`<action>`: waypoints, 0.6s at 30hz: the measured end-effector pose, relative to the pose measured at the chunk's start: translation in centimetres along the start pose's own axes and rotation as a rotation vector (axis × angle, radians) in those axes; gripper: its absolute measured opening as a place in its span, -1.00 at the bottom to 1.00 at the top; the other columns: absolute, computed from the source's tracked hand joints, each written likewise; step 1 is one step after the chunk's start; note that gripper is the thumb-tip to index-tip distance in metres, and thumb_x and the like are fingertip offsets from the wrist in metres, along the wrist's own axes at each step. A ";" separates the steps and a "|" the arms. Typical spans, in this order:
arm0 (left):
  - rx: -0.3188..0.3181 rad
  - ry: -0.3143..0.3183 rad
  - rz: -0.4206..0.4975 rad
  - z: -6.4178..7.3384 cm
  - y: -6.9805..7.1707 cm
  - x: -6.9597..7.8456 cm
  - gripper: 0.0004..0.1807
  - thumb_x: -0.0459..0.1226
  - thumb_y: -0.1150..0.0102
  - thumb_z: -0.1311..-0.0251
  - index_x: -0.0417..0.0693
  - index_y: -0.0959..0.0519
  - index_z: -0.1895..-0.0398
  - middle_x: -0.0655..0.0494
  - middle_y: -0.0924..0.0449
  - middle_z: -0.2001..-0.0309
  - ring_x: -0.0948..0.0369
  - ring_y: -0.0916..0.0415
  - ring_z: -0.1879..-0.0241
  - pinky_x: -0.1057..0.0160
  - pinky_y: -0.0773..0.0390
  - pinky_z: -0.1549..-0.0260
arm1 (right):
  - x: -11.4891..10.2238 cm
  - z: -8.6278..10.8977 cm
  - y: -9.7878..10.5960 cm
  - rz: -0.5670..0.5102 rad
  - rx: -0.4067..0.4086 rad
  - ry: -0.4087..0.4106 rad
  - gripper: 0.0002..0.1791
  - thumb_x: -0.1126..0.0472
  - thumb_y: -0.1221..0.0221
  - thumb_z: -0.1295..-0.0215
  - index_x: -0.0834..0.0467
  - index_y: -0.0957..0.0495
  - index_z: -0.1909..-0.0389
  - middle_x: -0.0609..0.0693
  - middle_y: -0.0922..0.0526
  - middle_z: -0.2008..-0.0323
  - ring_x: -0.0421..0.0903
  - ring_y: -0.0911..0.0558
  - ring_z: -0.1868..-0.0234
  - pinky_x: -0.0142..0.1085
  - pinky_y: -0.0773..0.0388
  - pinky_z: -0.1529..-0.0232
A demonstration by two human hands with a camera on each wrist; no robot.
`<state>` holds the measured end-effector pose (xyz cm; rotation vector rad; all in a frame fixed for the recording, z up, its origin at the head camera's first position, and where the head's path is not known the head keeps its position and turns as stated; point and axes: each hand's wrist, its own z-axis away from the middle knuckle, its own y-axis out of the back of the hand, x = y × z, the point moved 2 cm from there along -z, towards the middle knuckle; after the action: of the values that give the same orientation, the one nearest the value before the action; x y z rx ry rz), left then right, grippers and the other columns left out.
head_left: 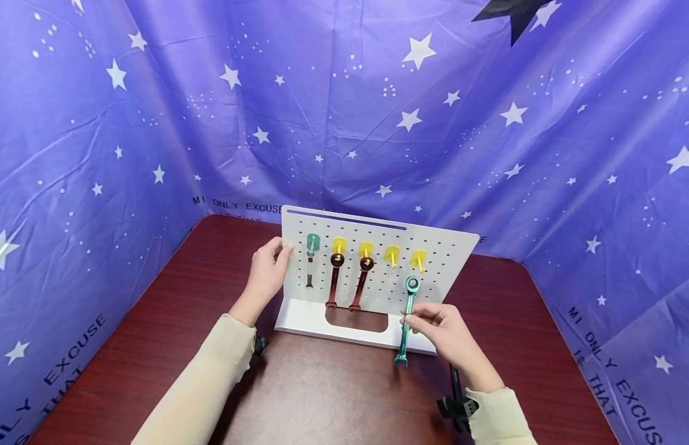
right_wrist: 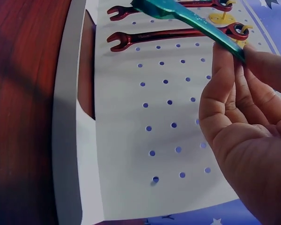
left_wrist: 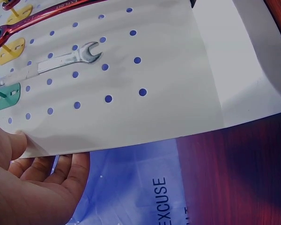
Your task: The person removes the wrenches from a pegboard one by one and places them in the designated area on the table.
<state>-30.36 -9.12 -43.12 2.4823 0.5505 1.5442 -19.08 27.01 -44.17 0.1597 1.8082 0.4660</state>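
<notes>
Carefully pinching the green wrench [head_left: 405,334] near its middle with the fingers of the right hand [head_left: 448,330], maybe to leave the ring end [head_left: 413,284] free. Holding it in front of the white board [head_left: 452,252], just below a bare yellow hook [head_left: 418,257]. Gripping the board's side with the left hand [head_left: 267,272], probably to stop wobbling.

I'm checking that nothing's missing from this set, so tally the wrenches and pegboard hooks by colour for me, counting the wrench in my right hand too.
Red ratcheting wrenches: 2
Silver wrench: 1
Green ratcheting wrench: 1
Yellow hooks: 4
Green hook: 1
Total: 9
</notes>
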 end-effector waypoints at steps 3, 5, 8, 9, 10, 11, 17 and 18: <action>0.005 -0.005 -0.002 0.1 0.0 0.1 -0.85 -0.32 -0.15 -0.47 -0.25 -0.60 0.24 -0.11 -0.69 0.35 0.06 -0.55 0.44 0.17 -0.44 0.50 | 0.3 0.3 0.2 0.018 0.007 0.002 -0.92 0.33 -0.30 -0.37 0.27 -0.71 0.21 0.07 -0.71 0.39 -0.11 -0.63 0.41 -0.25 -0.59 0.37; 0.005 -0.009 -0.006 0.1 0.0 0.2 -0.85 -0.32 -0.15 -0.47 -0.25 -0.60 0.25 -0.11 -0.69 0.36 0.07 -0.54 0.45 0.18 -0.43 0.51 | 0.4 0.5 0.5 0.021 0.011 0.000 -0.92 0.34 -0.30 -0.37 0.28 -0.71 0.21 0.07 -0.71 0.39 -0.11 -0.63 0.42 -0.26 -0.58 0.37; 0.002 -0.009 -0.007 0.1 0.0 0.2 -0.85 -0.32 -0.14 -0.47 -0.26 -0.59 0.25 -0.11 -0.69 0.35 0.07 -0.54 0.45 0.19 -0.43 0.51 | 0.6 0.8 0.8 0.022 0.019 -0.009 -0.92 0.35 -0.30 -0.36 0.29 -0.71 0.22 0.07 -0.71 0.40 -0.10 -0.63 0.42 -0.26 -0.58 0.38; 0.000 -0.006 -0.005 0.1 -0.1 0.2 -0.84 -0.32 -0.14 -0.48 -0.26 -0.60 0.24 -0.12 -0.69 0.35 0.06 -0.55 0.45 0.19 -0.44 0.51 | 0.7 0.9 0.8 0.018 0.018 -0.009 -0.92 0.36 -0.30 -0.36 0.30 -0.70 0.21 0.08 -0.71 0.40 -0.10 -0.63 0.42 -0.26 -0.58 0.38; -0.001 -0.005 -0.004 0.1 -0.1 0.1 -0.84 -0.32 -0.14 -0.48 -0.26 -0.60 0.24 -0.12 -0.69 0.34 0.06 -0.55 0.44 0.19 -0.44 0.51 | 0.7 1.0 0.9 0.010 0.015 -0.011 -0.91 0.37 -0.30 -0.36 0.33 -0.70 0.20 0.09 -0.71 0.40 -0.09 -0.63 0.42 -0.25 -0.59 0.38; -0.001 -0.001 -0.001 0.1 -0.1 0.1 -0.84 -0.32 -0.14 -0.48 -0.26 -0.60 0.23 -0.12 -0.70 0.33 0.06 -0.56 0.44 0.18 -0.44 0.51 | 0.8 1.1 1.0 0.006 0.013 -0.010 -0.90 0.37 -0.29 -0.35 0.34 -0.69 0.20 0.09 -0.70 0.40 -0.09 -0.63 0.43 -0.24 -0.59 0.39; -0.001 0.012 -0.004 0.0 0.0 0.0 -0.84 -0.31 -0.14 -0.48 -0.25 -0.60 0.22 -0.13 -0.70 0.32 0.05 -0.57 0.41 0.13 -0.47 0.46 | 1.2 1.6 1.3 0.011 0.001 0.004 -0.89 0.40 -0.28 -0.35 0.38 -0.67 0.17 0.09 -0.71 0.39 -0.11 -0.64 0.43 -0.26 -0.59 0.40; 0.002 0.013 -0.007 0.0 0.0 0.0 -0.84 -0.31 -0.14 -0.48 -0.25 -0.61 0.22 -0.13 -0.70 0.33 0.05 -0.57 0.41 0.12 -0.47 0.46 | 1.4 1.7 1.5 0.018 0.002 -0.001 -0.89 0.40 -0.29 -0.35 0.37 -0.68 0.17 0.09 -0.72 0.38 -0.10 -0.65 0.43 -0.25 -0.60 0.39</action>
<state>-30.40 -9.11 -43.12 2.4707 0.5618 1.5586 -18.07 29.22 -45.18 0.1777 1.8082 0.4765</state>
